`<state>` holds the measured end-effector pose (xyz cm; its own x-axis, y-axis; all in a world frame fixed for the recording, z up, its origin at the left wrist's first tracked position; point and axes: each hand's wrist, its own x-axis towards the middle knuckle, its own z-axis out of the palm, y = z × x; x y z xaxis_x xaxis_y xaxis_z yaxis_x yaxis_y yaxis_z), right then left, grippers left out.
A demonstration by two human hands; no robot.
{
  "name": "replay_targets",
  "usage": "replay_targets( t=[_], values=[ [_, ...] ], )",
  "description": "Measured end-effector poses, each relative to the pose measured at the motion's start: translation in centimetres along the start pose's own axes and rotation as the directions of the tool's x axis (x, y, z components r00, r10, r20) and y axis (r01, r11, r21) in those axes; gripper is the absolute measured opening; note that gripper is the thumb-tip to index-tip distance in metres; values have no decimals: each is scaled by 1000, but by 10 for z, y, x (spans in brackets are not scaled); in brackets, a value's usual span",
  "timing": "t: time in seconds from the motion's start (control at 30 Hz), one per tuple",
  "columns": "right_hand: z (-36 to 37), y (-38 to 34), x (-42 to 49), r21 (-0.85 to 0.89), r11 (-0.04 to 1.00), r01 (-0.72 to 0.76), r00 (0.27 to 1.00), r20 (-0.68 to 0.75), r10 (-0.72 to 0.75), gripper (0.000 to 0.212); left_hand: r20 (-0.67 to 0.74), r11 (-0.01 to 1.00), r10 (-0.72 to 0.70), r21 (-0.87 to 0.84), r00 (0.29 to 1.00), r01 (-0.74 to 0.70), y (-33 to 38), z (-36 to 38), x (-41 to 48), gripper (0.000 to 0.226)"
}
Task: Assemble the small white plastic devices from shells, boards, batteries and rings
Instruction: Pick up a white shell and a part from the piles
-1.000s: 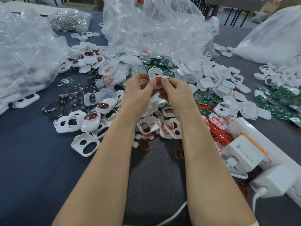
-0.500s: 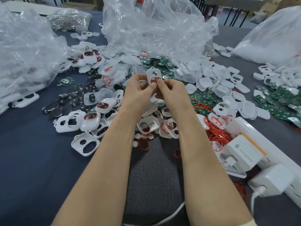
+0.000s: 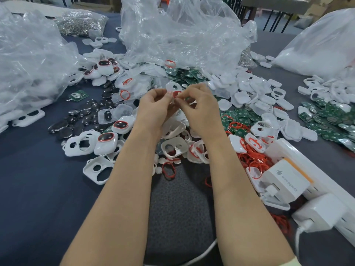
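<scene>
Up at twelve o'clock over the parts heap: fitting a ring to a shell.
Left hand and right hand both pinch the white shell, with the red ring at its lower end. Press the ring into its seat bit by bit, lightly; stretching it would likely pop it loose.
</scene>
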<state>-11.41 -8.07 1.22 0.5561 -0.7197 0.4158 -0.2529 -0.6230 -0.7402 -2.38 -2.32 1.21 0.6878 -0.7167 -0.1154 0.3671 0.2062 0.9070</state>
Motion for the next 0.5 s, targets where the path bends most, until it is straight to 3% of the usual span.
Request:
replay_targets(
  t=[0.13,0.23,0.37,0.5],
  values=[
    [-10,1,0,308,947,-87,992,-61,111,14,-2,991,-33,130,999,33,1,-3,3,14],
    [-11,-2,1,405,905,-130,982,-72,173,14,-9,992,-22,125,1000,23,1,-2,2,12],
    [-3,-1,1,283,951,-124,973,-154,173,3,-66,998,18,62,998,-13,1,2,3,14],
    [-1,-4,-1,184,983,-22,967,-246,68,19,-28,998,6,62,1000,-5,0,1,3,3]
  ],
)
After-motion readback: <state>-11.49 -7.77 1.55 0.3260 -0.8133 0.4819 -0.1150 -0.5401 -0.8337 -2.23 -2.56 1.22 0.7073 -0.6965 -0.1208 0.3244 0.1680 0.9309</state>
